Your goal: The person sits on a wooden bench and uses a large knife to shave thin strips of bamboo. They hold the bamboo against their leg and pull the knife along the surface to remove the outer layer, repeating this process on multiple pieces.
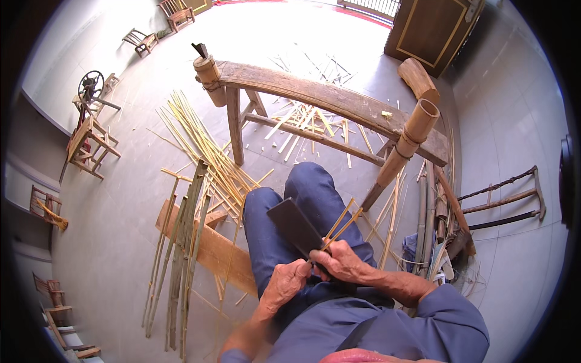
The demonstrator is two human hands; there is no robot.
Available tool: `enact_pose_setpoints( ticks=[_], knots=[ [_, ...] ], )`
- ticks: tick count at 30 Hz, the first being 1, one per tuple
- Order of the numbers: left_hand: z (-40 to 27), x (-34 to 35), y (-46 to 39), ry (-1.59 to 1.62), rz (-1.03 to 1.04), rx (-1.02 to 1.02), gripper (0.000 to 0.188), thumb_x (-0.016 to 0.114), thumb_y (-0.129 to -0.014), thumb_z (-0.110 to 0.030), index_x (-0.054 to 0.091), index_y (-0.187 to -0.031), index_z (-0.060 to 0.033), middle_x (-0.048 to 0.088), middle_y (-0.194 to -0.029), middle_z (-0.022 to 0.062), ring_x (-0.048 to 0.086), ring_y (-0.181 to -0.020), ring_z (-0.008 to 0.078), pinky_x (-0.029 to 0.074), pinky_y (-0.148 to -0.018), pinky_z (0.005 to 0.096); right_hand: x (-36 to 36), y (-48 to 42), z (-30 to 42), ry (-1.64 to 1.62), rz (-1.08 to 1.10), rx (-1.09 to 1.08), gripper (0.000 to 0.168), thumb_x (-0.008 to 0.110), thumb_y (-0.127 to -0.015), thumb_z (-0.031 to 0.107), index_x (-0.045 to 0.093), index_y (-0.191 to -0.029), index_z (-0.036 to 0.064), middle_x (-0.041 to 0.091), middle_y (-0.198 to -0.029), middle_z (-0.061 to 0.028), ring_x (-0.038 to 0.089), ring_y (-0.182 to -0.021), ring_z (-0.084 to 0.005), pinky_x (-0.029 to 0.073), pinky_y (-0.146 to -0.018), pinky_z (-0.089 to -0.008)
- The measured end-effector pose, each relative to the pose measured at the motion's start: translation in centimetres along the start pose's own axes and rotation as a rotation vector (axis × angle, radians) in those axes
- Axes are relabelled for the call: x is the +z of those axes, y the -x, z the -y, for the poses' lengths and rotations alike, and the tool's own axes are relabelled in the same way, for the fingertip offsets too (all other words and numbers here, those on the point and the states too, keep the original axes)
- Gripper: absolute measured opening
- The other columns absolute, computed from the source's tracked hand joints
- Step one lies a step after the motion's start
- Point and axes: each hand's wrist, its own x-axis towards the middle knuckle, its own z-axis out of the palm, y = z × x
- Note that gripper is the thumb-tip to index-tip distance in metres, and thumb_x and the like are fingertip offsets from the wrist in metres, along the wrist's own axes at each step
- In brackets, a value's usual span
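Note:
Above my lap, my right hand (340,261) is closed around the handle end of a broad dark cleaver-like knife (292,224), whose blade points up and left across my thighs. My left hand (288,280) pinches a thin bamboo strip close beside the right hand. Past the right hand the strip (347,225) shows as two narrow lengths spread apart in a V. The fingers of both hands nearly meet, and the knife's handle is mostly hidden in my right fist.
A wooden bench (308,93) stands ahead, with bamboo tubes (420,121) tied at its ends. Split bamboo strips (209,149) lie front left. Bamboo poles (179,263) rest across a plank (222,254) at my left. More poles (422,218) and a frame saw (504,199) are at the right.

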Motion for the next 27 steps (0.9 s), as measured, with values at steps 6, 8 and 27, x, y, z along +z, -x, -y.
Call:
enact_pose_setpoints(
  ticks=[6, 8, 27],
  knots=[
    [0.3, 0.6, -0.3, -0.046, -0.042, 0.057, 0.05, 0.051, -0.105, -0.044, 0.063, -0.083, -0.0016, 0.056, -0.059, 0.0058, 0.053, -0.054, 0.0151, 0.044, -0.055, 0.0315, 0.2, -0.1, -1.3, -0.048, -0.029, -0.025, 0.028, 0.058, -0.102, 0.026, 0.059, -0.094, -0.001, 0.065, -0.069, -0.0057, 0.061, -0.054, -0.0115, 0.049, -0.049, -0.0271],
    [-0.2, 1.1, -0.8, 0.062, -0.04, 0.055, 0.051, 0.05, -0.105, -0.044, 0.059, -0.079, -0.0016, 0.053, -0.057, 0.0061, 0.052, -0.054, 0.0152, 0.044, -0.054, 0.0315, 0.6, 0.1, -1.8, -0.011, -0.003, -0.097, 0.026, 0.057, -0.102, 0.023, 0.059, -0.092, -0.001, 0.065, -0.068, -0.0052, 0.06, -0.053, -0.0119, 0.047, -0.049, -0.0281],
    [1.1, 0.3, 0.2, 0.041, -0.012, -0.017, 0.052, 0.049, -0.105, -0.047, 0.064, -0.084, -0.0013, 0.053, -0.06, 0.0016, 0.048, -0.055, 0.0096, 0.04, -0.052, 0.0278, 0.1, -0.2, -0.8, -0.122, -0.077, 0.085, 0.028, 0.055, -0.103, 0.025, 0.057, -0.094, -0.001, 0.064, -0.068, -0.0062, 0.061, -0.054, -0.012, 0.049, -0.049, -0.0276]
  ],
)
